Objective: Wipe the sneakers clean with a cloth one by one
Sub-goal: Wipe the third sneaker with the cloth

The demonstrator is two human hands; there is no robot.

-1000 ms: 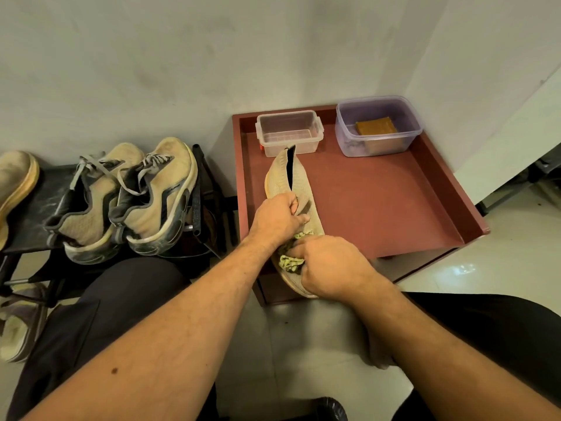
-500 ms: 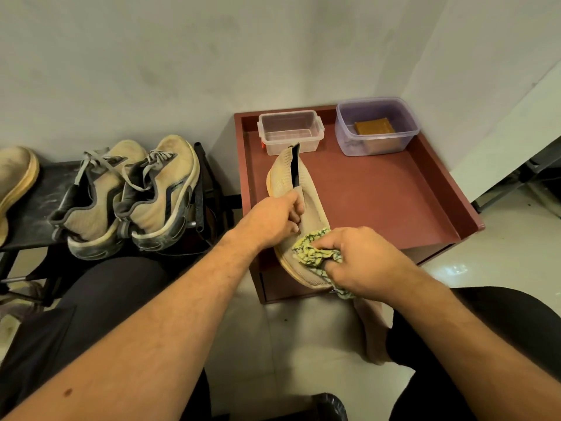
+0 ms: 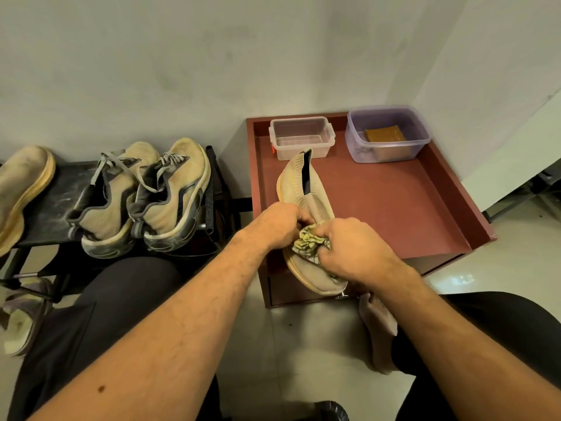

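A beige knit slip-on sneaker point(image 3: 299, 183) lies lengthwise on the left part of the red-brown tray table point(image 3: 425, 214), its toe hanging over the near edge. My left hand point(image 3: 279, 223) grips the sneaker at its middle. My right hand point(image 3: 353, 250) is closed on a crumpled yellow-green cloth point(image 3: 308, 241) and presses it onto the sneaker's upper, right next to my left hand. A pair of dirty beige lace-up sneakers point(image 3: 145, 196) stands on a black rack point(image 3: 57, 192) to the left. Another beige shoe point(image 3: 21, 189) sits at the far left edge.
At the back of the tray stand a clear plastic box point(image 3: 300, 138) and a purple-tinted tub point(image 3: 387, 133) with a brown block inside. A slipper point(image 3: 21, 317) lies on the floor under the rack. My legs and bare foot point(image 3: 376, 329) are below; walls close the corner.
My right hand with the cloth has slid back up the sneaker from the toe side to meet my left hand. The left hand keeps its grip.
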